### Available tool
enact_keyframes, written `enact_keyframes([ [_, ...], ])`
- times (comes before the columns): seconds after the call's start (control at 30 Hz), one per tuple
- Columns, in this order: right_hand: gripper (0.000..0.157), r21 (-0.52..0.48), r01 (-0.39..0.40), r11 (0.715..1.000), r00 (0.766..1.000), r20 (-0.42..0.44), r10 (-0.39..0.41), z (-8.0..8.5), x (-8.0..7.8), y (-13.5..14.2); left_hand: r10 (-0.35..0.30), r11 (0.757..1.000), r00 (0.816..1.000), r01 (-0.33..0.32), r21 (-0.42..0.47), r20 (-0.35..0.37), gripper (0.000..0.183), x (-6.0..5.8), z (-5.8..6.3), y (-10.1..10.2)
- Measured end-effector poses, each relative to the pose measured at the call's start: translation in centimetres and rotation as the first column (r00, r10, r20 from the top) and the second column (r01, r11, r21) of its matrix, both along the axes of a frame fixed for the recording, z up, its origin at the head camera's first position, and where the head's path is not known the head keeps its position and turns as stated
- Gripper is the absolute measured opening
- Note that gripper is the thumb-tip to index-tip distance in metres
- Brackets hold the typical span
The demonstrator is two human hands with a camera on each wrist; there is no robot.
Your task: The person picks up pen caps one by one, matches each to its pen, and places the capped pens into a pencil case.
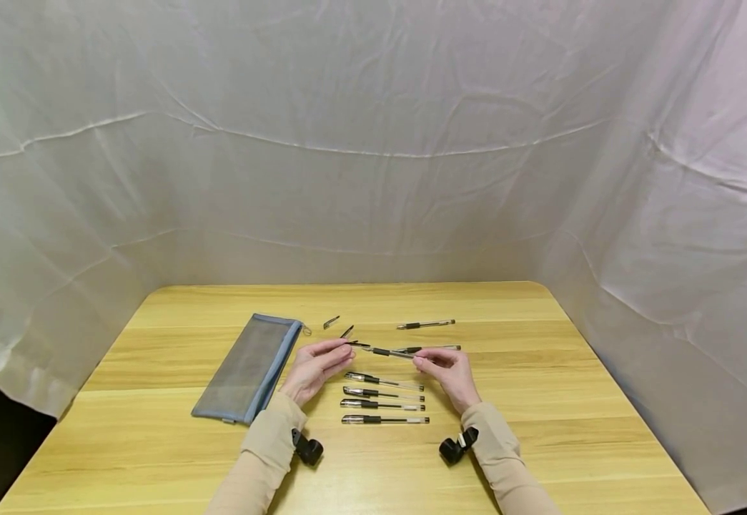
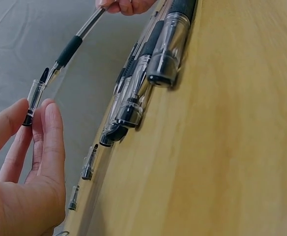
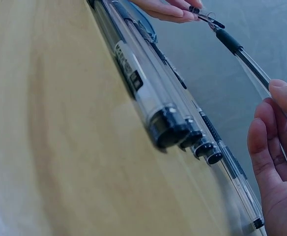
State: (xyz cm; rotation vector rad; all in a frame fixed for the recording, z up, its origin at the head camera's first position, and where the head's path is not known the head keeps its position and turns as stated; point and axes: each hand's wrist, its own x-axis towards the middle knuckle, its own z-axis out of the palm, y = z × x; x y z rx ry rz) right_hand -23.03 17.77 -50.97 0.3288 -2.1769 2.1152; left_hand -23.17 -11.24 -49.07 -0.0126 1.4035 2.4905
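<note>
My left hand [image 1: 314, 366] pinches a clear pen cap [image 2: 34, 98] with a black end and black clip between thumb and fingertips. My right hand [image 1: 448, 370] pinches the rear of an uncapped gel pen [image 2: 71, 49] with a clear barrel and black grip. The pen's tip points left, right at the cap's open mouth, and both are held above the table. Below the hands, several capped pens [image 1: 382, 420] lie in a stacked row, caps to the left. Two uncapped pens [image 1: 426, 324] lie farther back, one partly hidden behind the right hand.
Two loose pen caps [image 1: 331, 322] lie behind the left hand. A grey mesh pouch [image 1: 244, 368] with blue edging and a zip lies left of the left hand. The wooden table [image 1: 592, 429] is bordered by pale cloth walls [image 1: 373, 200] at the back and sides.
</note>
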Motion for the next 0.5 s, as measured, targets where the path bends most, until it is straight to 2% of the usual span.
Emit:
enact_keyframes([
  [0.5,0.028,0.013,-0.012,1.0,1.0,-0.004,0.012,0.17,0.0,-0.22,-0.035,0.998,0.999,0.033,-0.047,-0.031,0.052,0.01,0.02,0.21],
])
